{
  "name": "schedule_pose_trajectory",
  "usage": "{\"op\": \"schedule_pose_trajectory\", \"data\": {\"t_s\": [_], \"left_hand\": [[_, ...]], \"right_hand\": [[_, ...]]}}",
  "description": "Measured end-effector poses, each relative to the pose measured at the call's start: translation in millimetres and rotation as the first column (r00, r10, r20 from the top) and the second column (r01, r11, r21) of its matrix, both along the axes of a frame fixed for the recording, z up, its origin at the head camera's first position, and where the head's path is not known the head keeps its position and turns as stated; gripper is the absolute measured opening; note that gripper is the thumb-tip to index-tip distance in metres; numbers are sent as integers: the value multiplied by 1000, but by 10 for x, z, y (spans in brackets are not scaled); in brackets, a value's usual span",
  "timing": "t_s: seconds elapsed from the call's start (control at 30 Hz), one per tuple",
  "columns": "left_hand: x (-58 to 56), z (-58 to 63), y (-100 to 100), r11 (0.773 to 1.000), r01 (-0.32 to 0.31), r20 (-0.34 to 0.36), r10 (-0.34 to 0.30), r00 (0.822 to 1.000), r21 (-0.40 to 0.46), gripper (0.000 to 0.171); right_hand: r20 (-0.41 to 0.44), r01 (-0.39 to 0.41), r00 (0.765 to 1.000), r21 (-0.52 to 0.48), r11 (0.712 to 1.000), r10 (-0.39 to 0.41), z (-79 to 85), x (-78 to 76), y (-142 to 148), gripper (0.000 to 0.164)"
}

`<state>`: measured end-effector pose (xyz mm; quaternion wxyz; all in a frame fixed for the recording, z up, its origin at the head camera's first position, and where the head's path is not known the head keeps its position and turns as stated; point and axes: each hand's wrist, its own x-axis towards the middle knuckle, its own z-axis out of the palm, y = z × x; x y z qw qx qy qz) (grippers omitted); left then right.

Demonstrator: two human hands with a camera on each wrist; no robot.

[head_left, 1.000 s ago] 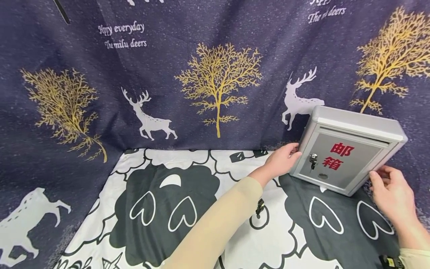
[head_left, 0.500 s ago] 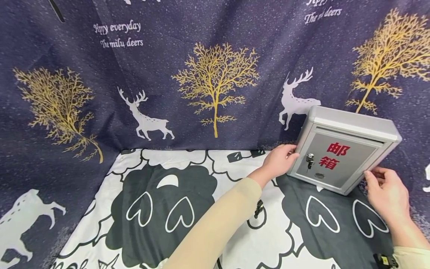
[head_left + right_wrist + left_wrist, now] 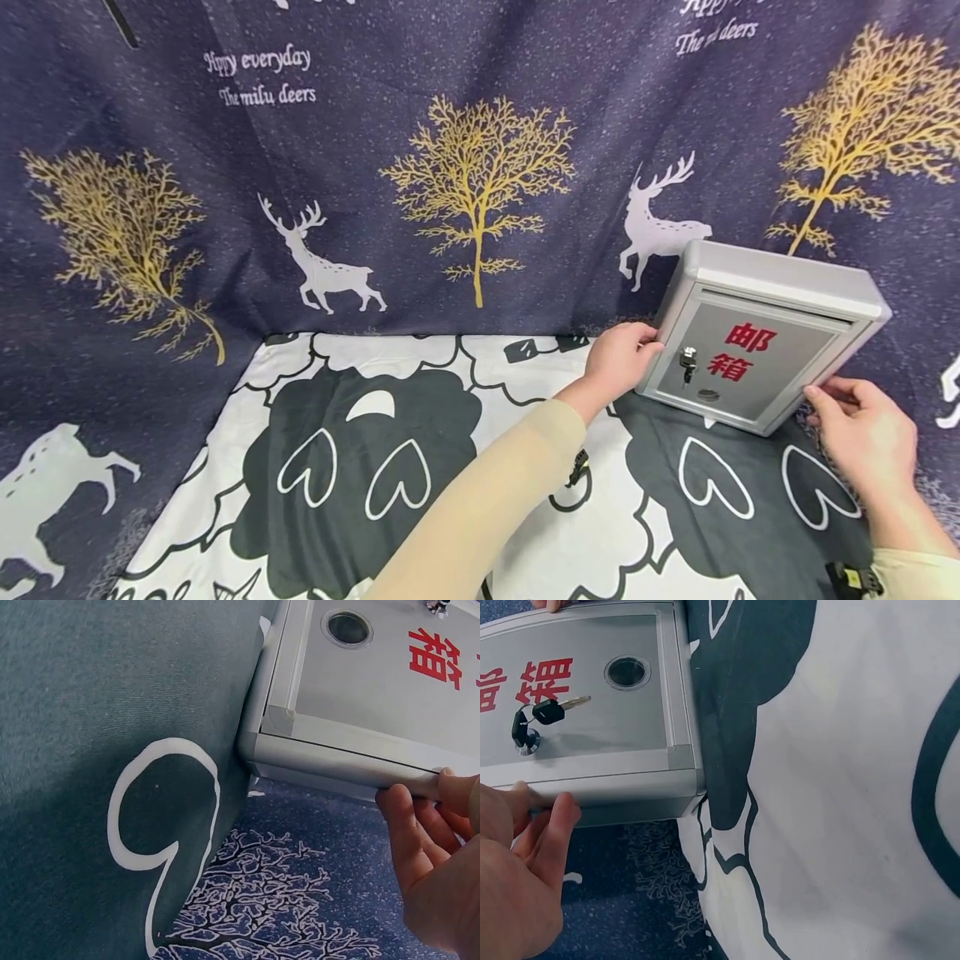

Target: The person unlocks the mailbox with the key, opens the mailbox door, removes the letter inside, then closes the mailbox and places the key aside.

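A silver metal mailbox (image 3: 757,358) with red characters on its front stands on the patterned cloth, near the backdrop. Keys (image 3: 551,711) hang from its lock, and a round window (image 3: 347,629) lies low on the door. At the box's left side my left hand (image 3: 618,362) holds the edge with thumb and fingers. My right hand (image 3: 866,433) grips the opposite side, its thumb by the front edge and the other fingers bent along the side. The door is shut, with a slot above it. The back of the box is hidden.
A white cloth (image 3: 570,542) with dark sheep faces covers the surface. Behind it hangs a dark blue backdrop (image 3: 420,50) with gold trees and white deer. My left sleeve (image 3: 480,500) crosses the front middle of the head view.
The head view has turned slightly to the right, so everything appears a little further left. Both hands stay at the mailbox's sides, and the box has barely moved against the backdrop.
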<state>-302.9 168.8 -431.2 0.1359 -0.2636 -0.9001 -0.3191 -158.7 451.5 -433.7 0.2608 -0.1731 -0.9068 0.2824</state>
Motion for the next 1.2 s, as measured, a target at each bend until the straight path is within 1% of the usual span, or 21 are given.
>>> {"op": "schedule_pose_trajectory", "data": {"t_s": [0.13,0.3,0.37,0.57,0.63,0.7,0.77,0.87,1.0,1.07,1.2], "left_hand": [[25,-21,-5,999,-8,-47,7,999,-33,27],[67,-37,-11,999,-16,-63,14,998,-43,26],[79,-40,-13,998,-23,-78,18,997,-54,26],[101,-36,-34,989,-78,-180,55,982,-123,27],[111,-27,-45,984,-88,-202,55,978,-154,28],[122,-15,-58,979,-93,-215,53,975,-180,29],[138,5,-77,975,-97,-217,52,975,-200,30],[162,32,-114,972,-106,-201,64,978,-208,30],[178,39,-165,971,-116,-173,79,982,-210,31],[175,37,-194,973,-115,-172,81,982,-199,31],[171,48,-260,975,-111,-169,79,983,-193,32]], "right_hand": [[-2,18,1000,7,1000,-18,1,11,1,35],[-3,58,998,47,997,-57,2,24,16,31],[-12,65,998,44,997,-65,0,23,16,30],[-38,29,999,12,1000,-28,12,-1,-19,28],[-41,20,999,-2,1000,-20,11,-6,-32,28],[-40,18,999,-37,999,-19,8,-10,-43,28],[-36,14,999,-70,997,-17,8,-14,-57,28],[-26,1,1000,-111,994,-4,16,-24,-92,30],[-27,-17,1000,-109,994,14,22,-39,-136,31],[-34,-26,999,-108,994,23,29,-44,-153,31],[-71,-72,996,-136,988,63,63,-42,-175,30]]}}
